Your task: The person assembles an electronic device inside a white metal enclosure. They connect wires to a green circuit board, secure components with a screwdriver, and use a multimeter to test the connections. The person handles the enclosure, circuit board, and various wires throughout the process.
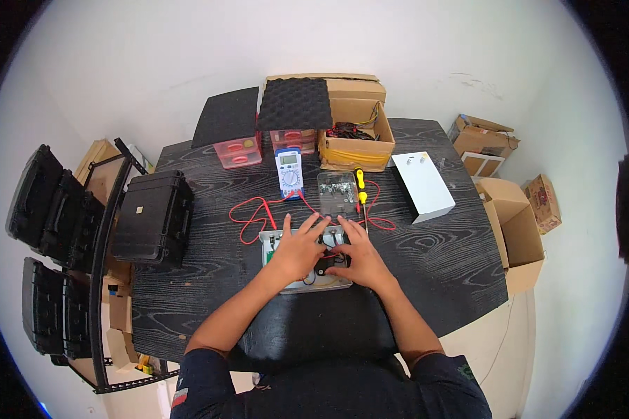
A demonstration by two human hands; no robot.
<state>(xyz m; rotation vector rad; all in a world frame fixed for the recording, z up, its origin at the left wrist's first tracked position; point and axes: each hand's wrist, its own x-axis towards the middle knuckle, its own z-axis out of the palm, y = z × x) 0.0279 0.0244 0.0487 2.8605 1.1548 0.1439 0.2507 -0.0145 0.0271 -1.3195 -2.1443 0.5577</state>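
An open grey metal case (316, 287) lies on the dark table right in front of me, with wires, a green circuit board (270, 257) and a black part inside. Over its middle, my left hand (299, 253) spreads its fingers toward the far edge. My right hand (362, 258) reaches into the right side, thumb and fingers apart, beside the black part and thin wires. The hands partly hide the case's inside. Just beyond stand a blue and white multimeter (289, 174) with red leads (269, 214), a clear tray of small metal parts (337, 193) and a yellow-handled screwdriver (363, 198).
A white metal cover (424, 185) lies to the right. Red drawer boxes (238, 153) under dark foam (295, 103) and a cardboard box of cables (356, 155) stand at the back. On the left sits a black hard case (152, 218); cardboard boxes (516, 230) stand right of the table.
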